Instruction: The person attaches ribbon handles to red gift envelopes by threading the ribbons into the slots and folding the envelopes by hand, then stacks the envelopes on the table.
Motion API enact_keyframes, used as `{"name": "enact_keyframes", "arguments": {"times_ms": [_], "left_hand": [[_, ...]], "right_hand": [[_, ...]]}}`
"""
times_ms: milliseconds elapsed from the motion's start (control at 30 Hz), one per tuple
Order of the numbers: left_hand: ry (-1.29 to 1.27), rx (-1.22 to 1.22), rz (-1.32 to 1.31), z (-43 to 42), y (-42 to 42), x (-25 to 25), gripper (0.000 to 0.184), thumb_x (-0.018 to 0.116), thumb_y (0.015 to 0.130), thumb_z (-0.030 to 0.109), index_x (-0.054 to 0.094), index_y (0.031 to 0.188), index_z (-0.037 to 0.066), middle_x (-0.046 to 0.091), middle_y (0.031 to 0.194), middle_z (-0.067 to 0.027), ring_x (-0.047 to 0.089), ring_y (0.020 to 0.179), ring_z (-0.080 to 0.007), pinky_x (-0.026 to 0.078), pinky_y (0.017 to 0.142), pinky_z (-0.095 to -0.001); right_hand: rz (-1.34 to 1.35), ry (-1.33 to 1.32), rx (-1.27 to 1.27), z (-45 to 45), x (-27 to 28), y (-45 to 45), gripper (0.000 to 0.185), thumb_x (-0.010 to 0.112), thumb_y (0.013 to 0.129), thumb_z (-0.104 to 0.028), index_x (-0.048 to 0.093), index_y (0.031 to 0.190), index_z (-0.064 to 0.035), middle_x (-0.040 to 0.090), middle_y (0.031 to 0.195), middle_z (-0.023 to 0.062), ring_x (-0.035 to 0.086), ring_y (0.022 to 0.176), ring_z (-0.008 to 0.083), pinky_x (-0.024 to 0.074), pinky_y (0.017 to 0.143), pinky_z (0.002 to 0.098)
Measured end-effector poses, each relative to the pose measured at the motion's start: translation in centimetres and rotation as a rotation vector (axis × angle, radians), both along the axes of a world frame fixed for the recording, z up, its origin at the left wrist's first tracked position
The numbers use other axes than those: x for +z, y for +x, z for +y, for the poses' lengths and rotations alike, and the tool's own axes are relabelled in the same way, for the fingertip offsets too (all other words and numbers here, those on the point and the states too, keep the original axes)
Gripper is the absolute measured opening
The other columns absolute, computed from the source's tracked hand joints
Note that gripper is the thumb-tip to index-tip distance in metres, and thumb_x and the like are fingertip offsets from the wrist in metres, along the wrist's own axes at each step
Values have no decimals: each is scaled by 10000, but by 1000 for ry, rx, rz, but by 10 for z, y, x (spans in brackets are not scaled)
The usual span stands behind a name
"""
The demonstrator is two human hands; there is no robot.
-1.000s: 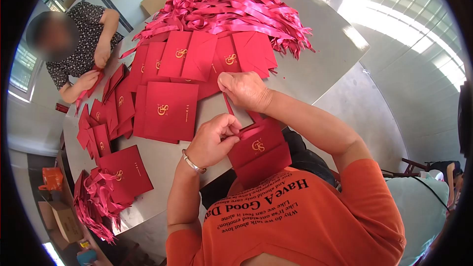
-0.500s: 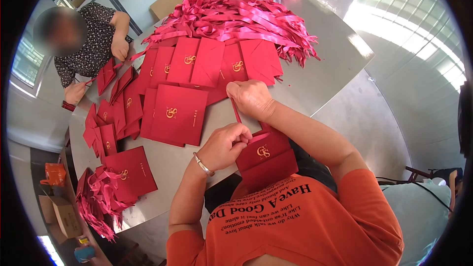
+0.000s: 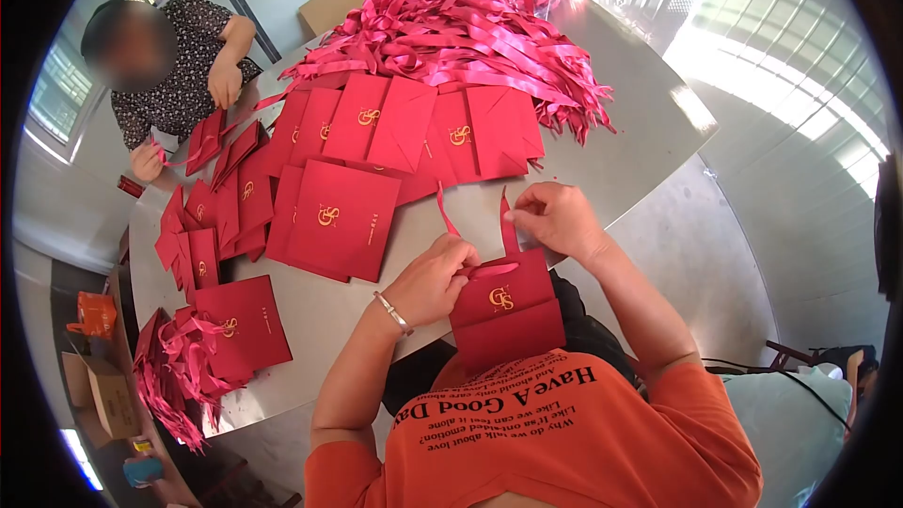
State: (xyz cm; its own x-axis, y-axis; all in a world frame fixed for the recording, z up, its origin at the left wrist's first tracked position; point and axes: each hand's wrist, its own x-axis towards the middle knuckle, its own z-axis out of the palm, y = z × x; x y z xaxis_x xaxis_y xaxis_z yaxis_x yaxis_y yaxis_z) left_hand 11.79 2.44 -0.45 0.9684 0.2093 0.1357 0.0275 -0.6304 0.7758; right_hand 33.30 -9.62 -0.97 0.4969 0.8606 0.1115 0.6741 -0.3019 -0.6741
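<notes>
Gripping with the left hand [image 3: 428, 277] a small red bag [image 3: 508, 320] (gold lettering on its front) near its upper left corner, at the worktop's [image 3: 649, 108] near edge. Touching with bent fingers of the right hand [image 3: 562, 219] an upright ribbon [image 3: 510, 240] on that bag; cannot tell whether pinched. Spread across the middle: flat red bags [image 3: 340, 216]. Toward the far edge: heaped pink ribbons [image 3: 451, 47]. Beyond the left edge: a co-worker [image 3: 188, 61].
</notes>
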Motion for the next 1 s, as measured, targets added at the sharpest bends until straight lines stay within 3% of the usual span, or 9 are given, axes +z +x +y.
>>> {"name": "enact_keyframes", "arguments": {"times_ms": [133,233,367,433,600,667,733,833,1000], "left_hand": [[-59,-80,65,5,0,1,223,572,783,-69,530,989,5,559,991,-143,628,849,-272,513,743,-347],[-36,-122,183,5,3,12,230,579,781,-62,533,994,12,576,979,-136,628,853,-271,510,754,-359],[26,-171,311,9,4,23,241,576,777,-62,537,1000,20,611,962,-137,629,862,-273,505,753,-378],[3,-158,361,13,4,26,238,574,773,-66,538,994,15,618,950,-143,628,863,-278,503,753,-383],[58,-152,459,17,6,26,222,573,766,-72,541,973,1,629,912,-152,628,862,-282,507,748,-386],[107,-117,424,13,4,24,212,572,759,-82,543,954,-4,629,882,-153,629,856,-274,511,735,-377],[88,-52,372,8,-3,20,231,580,753,-91,547,964,-3,627,923,-151,628,864,-274,515,737,-374],[28,100,215,-7,-17,9,283,602,737,-107,559,995,2,610,1030,-149,627,906,-277,525,762,-364],[8,388,-79,-39,-38,-14,380,636,719,-121,576,1067,19,551,1214,-147,617,1026,-285,531,851,-339]], "right_hand": [[-147,19,-32,10,-11,-13,226,748,750,-269,689,792,-56,678,695,83,658,627,243,533,627,347],[-28,-85,-70,22,-11,-15,212,706,773,-293,700,786,-81,696,768,112,677,752,302,540,727,408],[-17,-78,-93,24,-15,-11,230,697,782,-311,701,794,-82,698,772,122,679,765,303,544,731,403],[-54,11,-89,23,-18,-10,232,747,760,-273,686,774,-50,687,732,119,676,675,266,538,654,365],[41,234,10,3,-12,-18,177,760,766,-169,671,817,-24,670,810,130,663,680,255,534,642,339],[105,285,68,-11,-9,-29,160,761,766,-129,668,836,-20,659,829,124,657,697,247,532,637,327],[-57,469,356,-26,-13,-39,167,772,736,-94,686,873,-48,639,831,81,640,740,229,529,623,319],[-225,472,385,-37,-10,-65,208,766,703,-133,695,894,-92,629,864,52,631,806,233,528,656,351],[-336,429,394,-31,-16,-83,219,728,685,-111,699,903,-111,582,862,47,611,771,212,525,638,331]]}}
